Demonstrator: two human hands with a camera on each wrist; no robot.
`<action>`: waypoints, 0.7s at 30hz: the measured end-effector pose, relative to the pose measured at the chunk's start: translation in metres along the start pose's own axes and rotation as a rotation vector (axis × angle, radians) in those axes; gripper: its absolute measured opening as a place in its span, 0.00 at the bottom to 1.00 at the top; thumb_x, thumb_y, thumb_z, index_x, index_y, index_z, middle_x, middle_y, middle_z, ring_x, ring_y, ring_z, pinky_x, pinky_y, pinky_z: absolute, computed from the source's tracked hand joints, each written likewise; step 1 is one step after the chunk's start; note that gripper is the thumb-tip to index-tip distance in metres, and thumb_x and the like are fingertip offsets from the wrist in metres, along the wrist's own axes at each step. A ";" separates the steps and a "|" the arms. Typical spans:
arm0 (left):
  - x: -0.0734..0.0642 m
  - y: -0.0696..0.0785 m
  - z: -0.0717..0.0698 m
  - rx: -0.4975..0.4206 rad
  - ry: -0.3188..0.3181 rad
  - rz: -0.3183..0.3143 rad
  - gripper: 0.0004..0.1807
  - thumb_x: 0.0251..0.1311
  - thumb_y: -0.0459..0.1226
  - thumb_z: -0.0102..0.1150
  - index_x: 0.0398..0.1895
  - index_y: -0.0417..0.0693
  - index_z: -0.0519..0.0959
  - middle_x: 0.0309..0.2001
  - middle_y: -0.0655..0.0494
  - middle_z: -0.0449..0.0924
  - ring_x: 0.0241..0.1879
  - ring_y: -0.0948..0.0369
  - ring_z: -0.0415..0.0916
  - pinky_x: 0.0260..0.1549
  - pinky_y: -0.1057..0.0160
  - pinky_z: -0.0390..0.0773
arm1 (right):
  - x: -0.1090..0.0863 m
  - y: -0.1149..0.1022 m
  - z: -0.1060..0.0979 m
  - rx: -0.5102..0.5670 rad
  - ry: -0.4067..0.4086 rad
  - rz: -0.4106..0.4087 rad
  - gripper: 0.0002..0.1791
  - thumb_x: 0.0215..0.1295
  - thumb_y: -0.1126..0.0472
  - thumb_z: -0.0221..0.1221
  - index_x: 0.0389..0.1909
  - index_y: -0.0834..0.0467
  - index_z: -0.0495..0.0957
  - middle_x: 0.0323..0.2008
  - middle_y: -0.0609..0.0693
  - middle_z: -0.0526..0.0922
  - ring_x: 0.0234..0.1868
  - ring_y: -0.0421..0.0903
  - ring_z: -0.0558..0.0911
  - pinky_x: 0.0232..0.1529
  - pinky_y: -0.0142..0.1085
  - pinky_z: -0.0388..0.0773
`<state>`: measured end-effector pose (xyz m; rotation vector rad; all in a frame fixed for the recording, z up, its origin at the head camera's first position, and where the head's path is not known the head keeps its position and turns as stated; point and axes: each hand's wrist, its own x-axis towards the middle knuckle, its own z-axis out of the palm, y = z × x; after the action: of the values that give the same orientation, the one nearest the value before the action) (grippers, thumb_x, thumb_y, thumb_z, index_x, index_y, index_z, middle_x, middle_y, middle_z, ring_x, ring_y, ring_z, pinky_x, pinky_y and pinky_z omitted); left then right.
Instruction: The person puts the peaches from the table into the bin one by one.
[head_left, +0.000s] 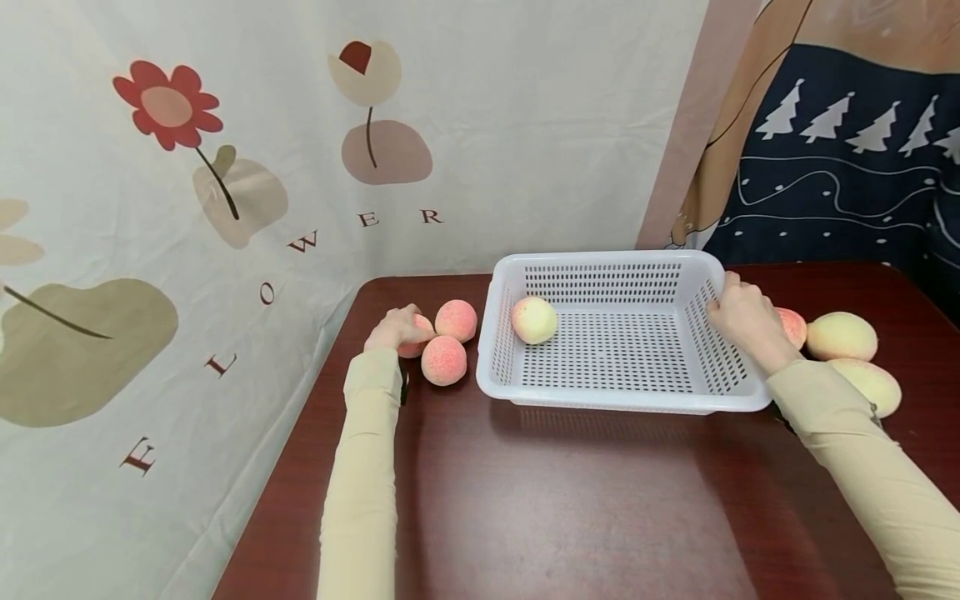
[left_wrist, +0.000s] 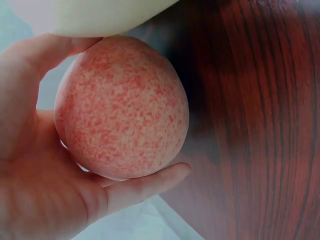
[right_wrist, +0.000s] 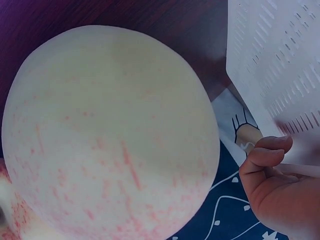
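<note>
The left hand (head_left: 390, 329) grasps a round, pink-speckled peach (head_left: 417, 337) at the left side of the dark red-brown wooden table (head_left: 600, 508), thumb and fingers on opposite sides of it. This peach is nearly a ball, so no clear long axis shows, and I cannot tell which way its stem end points. The right hand (head_left: 750, 325) grips the right-hand rim of a white, rectangular, perforated plastic basket (head_left: 622, 401), its fingers curled over the edge. The basket sits toward the table's far side, open side up, its long axis running left to right. Two more round pink peaches, a farther one (head_left: 456, 321) and a nearer one (head_left: 444, 361), lie just beside the held peach, standing between it and the basket's left wall. Inside, near that left end, rests a pale yellow peach with a pink blush (head_left: 535, 321). Beyond the right hand lie a reddish peach (head_left: 792, 327), partly hidden by it, and two large pale yellow peaches (head_left: 842, 337). A white cloth printed with flowers (head_left: 525, 100) hangs behind the table.
</note>
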<state>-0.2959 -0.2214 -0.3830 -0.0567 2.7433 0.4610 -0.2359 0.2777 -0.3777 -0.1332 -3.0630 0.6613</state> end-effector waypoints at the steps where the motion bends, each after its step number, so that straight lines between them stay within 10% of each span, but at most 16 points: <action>1: 0.000 0.000 0.000 0.000 0.005 0.003 0.37 0.54 0.52 0.54 0.65 0.45 0.62 0.66 0.37 0.60 0.63 0.42 0.64 0.58 0.44 0.68 | 0.000 0.000 0.000 -0.002 0.001 0.000 0.31 0.67 0.62 0.43 0.62 0.81 0.49 0.42 0.77 0.69 0.28 0.61 0.79 0.24 0.45 0.78; 13: -0.004 0.008 -0.005 0.030 0.071 -0.028 0.38 0.56 0.55 0.55 0.65 0.44 0.60 0.66 0.34 0.57 0.66 0.33 0.56 0.59 0.39 0.65 | 0.000 -0.002 -0.001 -0.020 0.028 -0.017 0.31 0.65 0.62 0.44 0.60 0.82 0.51 0.41 0.77 0.69 0.29 0.62 0.78 0.27 0.48 0.78; 21: -0.013 0.038 -0.026 0.064 0.189 0.048 0.39 0.58 0.52 0.54 0.69 0.44 0.57 0.68 0.31 0.53 0.65 0.31 0.54 0.56 0.37 0.68 | -0.002 -0.002 -0.001 -0.016 0.005 0.002 0.31 0.66 0.62 0.43 0.62 0.82 0.49 0.41 0.77 0.69 0.27 0.61 0.79 0.24 0.46 0.77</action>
<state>-0.2965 -0.1943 -0.3438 -0.0194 2.9488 0.3994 -0.2345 0.2758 -0.3754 -0.1375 -3.0641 0.6356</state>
